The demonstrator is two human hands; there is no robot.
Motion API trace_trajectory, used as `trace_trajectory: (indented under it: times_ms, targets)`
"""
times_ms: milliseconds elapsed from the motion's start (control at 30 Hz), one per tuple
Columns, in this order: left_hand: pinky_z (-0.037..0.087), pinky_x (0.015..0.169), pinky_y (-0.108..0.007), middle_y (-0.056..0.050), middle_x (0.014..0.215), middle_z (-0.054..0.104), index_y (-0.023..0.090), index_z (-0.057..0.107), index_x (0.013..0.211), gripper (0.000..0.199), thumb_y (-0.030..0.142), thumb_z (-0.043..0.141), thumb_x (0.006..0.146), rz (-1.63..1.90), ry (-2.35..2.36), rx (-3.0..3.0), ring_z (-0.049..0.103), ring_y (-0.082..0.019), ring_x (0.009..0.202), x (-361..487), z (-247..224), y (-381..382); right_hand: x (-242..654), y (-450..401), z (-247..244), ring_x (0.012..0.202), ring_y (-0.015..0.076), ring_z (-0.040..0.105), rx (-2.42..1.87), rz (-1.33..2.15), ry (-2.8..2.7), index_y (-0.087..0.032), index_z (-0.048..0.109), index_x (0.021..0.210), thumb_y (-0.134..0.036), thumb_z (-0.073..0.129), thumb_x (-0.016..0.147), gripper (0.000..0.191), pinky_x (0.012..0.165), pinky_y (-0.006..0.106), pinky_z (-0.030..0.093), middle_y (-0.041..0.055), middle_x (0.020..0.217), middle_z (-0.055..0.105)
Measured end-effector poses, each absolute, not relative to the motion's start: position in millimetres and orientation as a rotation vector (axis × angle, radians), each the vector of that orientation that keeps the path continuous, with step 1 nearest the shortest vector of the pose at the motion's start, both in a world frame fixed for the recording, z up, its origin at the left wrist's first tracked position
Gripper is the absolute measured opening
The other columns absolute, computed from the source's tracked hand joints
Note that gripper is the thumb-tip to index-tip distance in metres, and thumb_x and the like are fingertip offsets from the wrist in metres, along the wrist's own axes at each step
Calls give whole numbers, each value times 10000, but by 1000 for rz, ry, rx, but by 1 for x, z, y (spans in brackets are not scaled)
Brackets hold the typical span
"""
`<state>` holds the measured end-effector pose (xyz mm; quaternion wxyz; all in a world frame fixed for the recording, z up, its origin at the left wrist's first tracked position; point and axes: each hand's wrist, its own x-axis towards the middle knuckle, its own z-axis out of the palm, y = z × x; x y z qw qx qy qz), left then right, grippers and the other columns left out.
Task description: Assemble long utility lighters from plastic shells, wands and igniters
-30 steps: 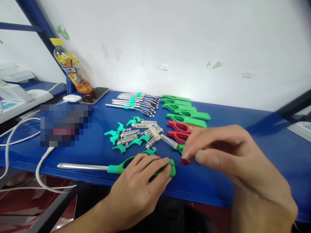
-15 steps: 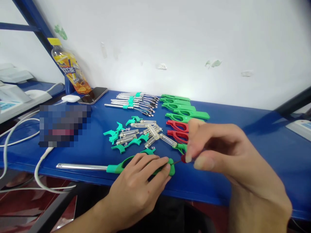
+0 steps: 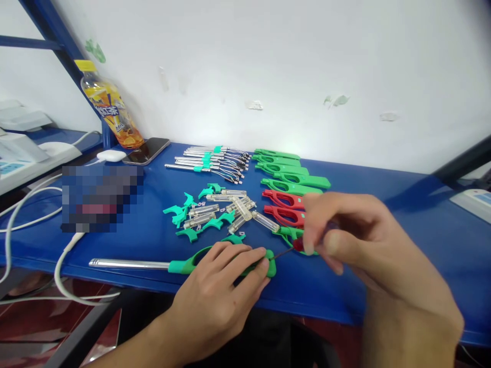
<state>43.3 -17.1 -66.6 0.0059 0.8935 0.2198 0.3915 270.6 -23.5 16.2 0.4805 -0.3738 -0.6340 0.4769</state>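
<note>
A long-necked green lighter (image 3: 180, 266) lies at the table's front edge, its metal tube pointing left. Across its handle rests my left hand (image 3: 222, 286), fingers closed over it and covering much of the body. My right hand (image 3: 356, 235) pinches a small screwdriver (image 3: 298, 245) with a red handle. The thin shaft reaches down-left to the butt end of the lighter; its tip is at the green plastic. Just beyond the hands lie clear fuel tanks (image 3: 265, 222) and teal triggers (image 3: 189, 234) in a loose pile.
Metal tubes with wires (image 3: 192, 167) lie in a row at the back. Green handle shells (image 3: 295, 179) and red handle shells (image 3: 284, 215) sit to their right. A phone (image 3: 153, 151), a drink bottle (image 3: 111, 110) and a white cable (image 3: 61, 271) occupy the left side of the blue table (image 3: 383, 204).
My right hand has shifted slightly right and its fingers have turned on the screwdriver, whose red handle now sits a little farther right and higher. My left hand and the lighter stay put.
</note>
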Motion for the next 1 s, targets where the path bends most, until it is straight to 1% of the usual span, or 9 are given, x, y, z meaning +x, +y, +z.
trace_trajectory:
  times_ms: [67,200,267,400,567,633,767,900,1000]
  targets:
    - [534,894,-424,-86,1154,804,96,755,1181,170,105,673,1032,1227,690,2796,724,-262,1012,43,-67,-17,272,-24,16,577,125,494,-894,1138,-1612,-257,815,847,-549,727,1007,345,504,265,380,0,704,617]
    - [540,901,-431,-84,1158,806,100,756,1184,172,107,673,1033,1232,695,2795,734,-265,1018,43,-67,-17,273,-24,17,578,113,468,-926,1125,-1628,-268,828,879,-459,649,1075,327,528,256,384,-3,737,617]
    - [547,896,-431,-85,1167,807,103,754,1187,173,108,672,1034,1223,699,2797,738,-265,1019,43,-66,-18,272,-23,18,562,111,436,-922,1133,-1591,-267,827,842,-420,715,1036,272,551,253,406,-12,691,603]
    - [554,895,-428,-86,1165,809,111,750,1188,171,114,666,1040,1209,699,2798,739,-259,1017,43,-66,-19,269,-22,17,618,126,523,-960,1164,-1421,-247,751,774,-393,900,867,229,551,236,447,-15,707,641]
    - [543,899,-412,-82,1135,807,113,759,1152,154,119,641,1053,1252,704,2800,717,-250,1006,44,-66,-20,263,-25,17,383,58,451,-960,1325,-1291,-246,590,756,-225,999,713,412,347,179,296,-100,576,555]
    - [539,893,-403,-83,1114,804,111,761,1139,151,115,637,1053,1259,699,2800,707,-247,996,44,-65,-19,263,-27,18,351,65,466,-924,1402,-1301,-259,627,796,-209,984,736,366,327,176,283,-109,544,530]
    - [533,894,-400,-82,1123,805,107,759,1146,153,118,638,1054,1230,698,2803,709,-247,989,44,-64,-18,268,-27,18,423,99,563,-831,1417,-1475,-243,788,883,-339,892,887,141,371,195,366,-59,567,565]
    - [517,914,-407,-72,1145,805,110,756,1172,163,128,643,1056,1247,697,2805,710,-252,1000,43,-65,-18,272,-25,15,473,107,583,-816,1345,-1537,-236,835,987,-397,681,1069,237,447,209,423,-18,579,646]
    - [517,916,-411,-75,1146,804,105,755,1178,165,117,664,1041,1237,697,2803,717,-257,1007,43,-65,-18,270,-26,18,443,96,549,-851,1328,-1525,-239,835,933,-413,693,1059,258,413,202,374,-25,555,634]
